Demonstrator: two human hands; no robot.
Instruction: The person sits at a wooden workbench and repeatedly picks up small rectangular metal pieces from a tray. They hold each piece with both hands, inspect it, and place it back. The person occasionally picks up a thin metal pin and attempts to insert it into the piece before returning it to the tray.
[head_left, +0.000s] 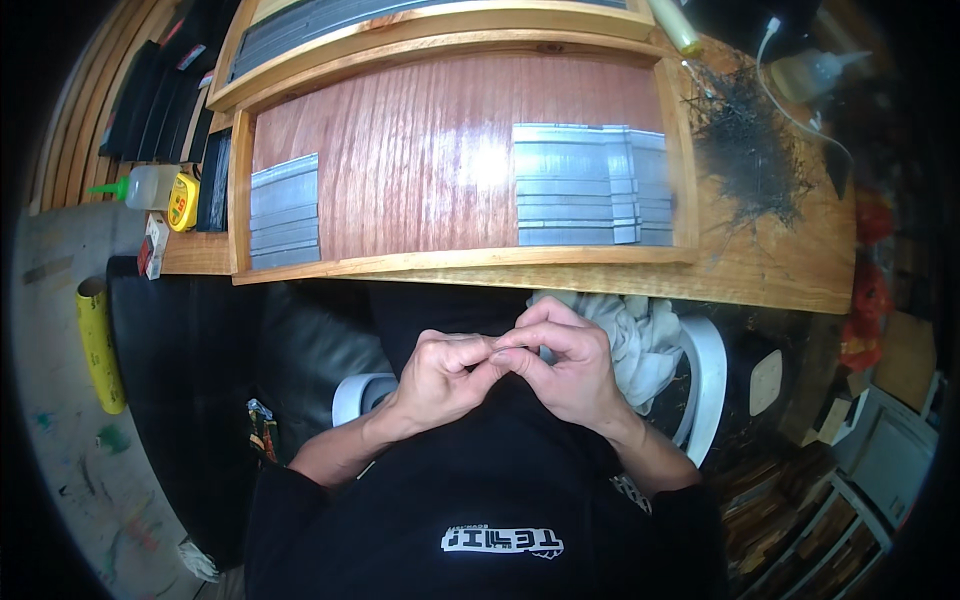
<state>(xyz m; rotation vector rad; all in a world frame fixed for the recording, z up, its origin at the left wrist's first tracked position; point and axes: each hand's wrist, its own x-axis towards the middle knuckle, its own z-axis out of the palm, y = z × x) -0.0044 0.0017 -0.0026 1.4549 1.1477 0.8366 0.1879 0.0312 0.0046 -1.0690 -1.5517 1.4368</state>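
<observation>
Above my lap, just short of the table edge, my left hand [445,375] and my right hand [570,368] meet at the fingertips. Both are closed in a pinch. Whatever lies between the fingers is too small or hidden to make out. Beyond them, a shallow wooden tray [450,267] with a reddish wood-grain panel [410,150] rests on the table. Flat grey strips [285,212] are stacked edge to edge at its left end. A wider group of grey strips [570,190] covers its right part. Neither hand touches the tray.
Behind stands another wooden tray [420,32]. A heap of thin dark slivers [750,150] covers the table's right side, near a squeeze bottle [805,75]. At left are a green-tipped bottle [152,186] and a yellow container [183,202]. White cloth [645,350] lies by the chair arm [708,375].
</observation>
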